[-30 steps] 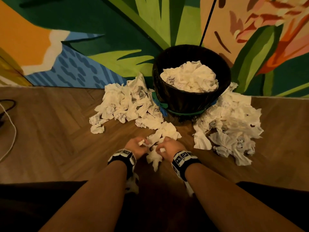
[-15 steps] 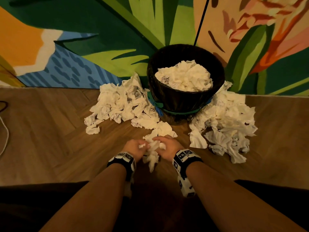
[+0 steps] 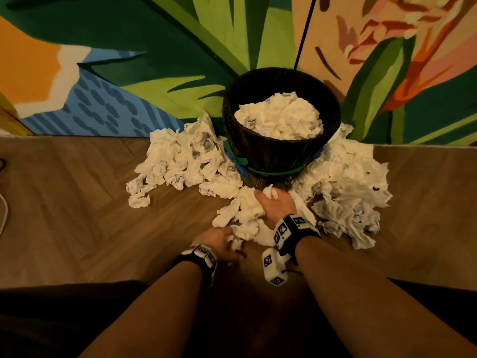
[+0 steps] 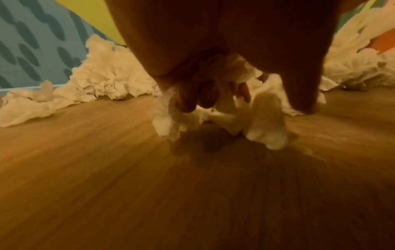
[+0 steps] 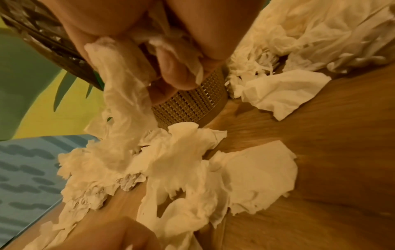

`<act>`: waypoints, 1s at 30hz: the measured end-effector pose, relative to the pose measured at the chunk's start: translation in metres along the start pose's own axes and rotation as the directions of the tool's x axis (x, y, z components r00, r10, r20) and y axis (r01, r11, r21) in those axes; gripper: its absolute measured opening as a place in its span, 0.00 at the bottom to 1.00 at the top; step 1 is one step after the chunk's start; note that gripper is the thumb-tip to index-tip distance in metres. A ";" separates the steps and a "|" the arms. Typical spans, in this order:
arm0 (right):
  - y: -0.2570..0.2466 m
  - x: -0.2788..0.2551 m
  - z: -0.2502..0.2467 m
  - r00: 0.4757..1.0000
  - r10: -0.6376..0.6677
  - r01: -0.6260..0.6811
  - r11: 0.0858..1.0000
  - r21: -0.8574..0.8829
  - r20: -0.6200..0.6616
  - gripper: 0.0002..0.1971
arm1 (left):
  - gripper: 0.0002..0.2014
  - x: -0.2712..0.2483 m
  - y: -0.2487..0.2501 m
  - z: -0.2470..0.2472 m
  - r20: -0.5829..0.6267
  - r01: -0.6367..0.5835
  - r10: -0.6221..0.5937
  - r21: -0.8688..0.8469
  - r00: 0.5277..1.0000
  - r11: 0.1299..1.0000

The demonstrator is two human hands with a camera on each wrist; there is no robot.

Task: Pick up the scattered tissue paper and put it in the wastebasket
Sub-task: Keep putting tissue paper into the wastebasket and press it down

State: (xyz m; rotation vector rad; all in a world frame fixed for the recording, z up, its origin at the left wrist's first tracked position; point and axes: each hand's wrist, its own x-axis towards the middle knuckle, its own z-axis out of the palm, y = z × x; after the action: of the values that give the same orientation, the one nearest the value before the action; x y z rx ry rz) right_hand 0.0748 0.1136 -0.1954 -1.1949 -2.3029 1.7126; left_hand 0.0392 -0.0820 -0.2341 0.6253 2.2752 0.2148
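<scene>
White tissue [image 3: 245, 213] gripped by both hands, beside wastebasket [image 3: 273, 156].

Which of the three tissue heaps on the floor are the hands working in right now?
The small middle heap, directly in front of the wastebasket. Both the left hand and right hand grip tissue there; the larger left heap and right heap lie untouched.

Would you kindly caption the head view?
Both hands gather tissue before a tissue-filled wastebasket on the floor.

Your wood floor [image 3: 77, 208], wastebasket [image 3: 281, 153] standing on it at the wall, crumpled tissue paper [image 3: 180, 161] heaped either side and in front.
</scene>
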 end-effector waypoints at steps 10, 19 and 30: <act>0.002 -0.006 -0.019 0.998 -0.058 0.062 0.988 -0.138 0.033 0.14 | 0.29 -0.012 -0.005 -0.021 -0.236 0.093 -0.290 -0.607 0.927 0.790; -0.008 -0.012 -0.039 1.000 0.009 -0.006 0.980 -0.198 0.012 0.10 | 0.14 -0.030 0.016 -0.084 -0.310 -0.151 -0.331 -0.891 0.891 0.428; -0.035 -0.034 -0.057 0.979 -0.085 0.132 0.956 -0.262 0.184 0.14 | 0.18 -0.039 0.081 -0.150 -0.461 -0.473 -0.107 -0.861 0.881 -0.186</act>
State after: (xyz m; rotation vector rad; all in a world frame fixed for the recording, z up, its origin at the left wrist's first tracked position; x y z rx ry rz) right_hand 0.1050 0.1362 -0.1308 -0.9635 -2.7240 1.5557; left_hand -0.0138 -0.0258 -0.0767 -0.0498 1.4119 2.2741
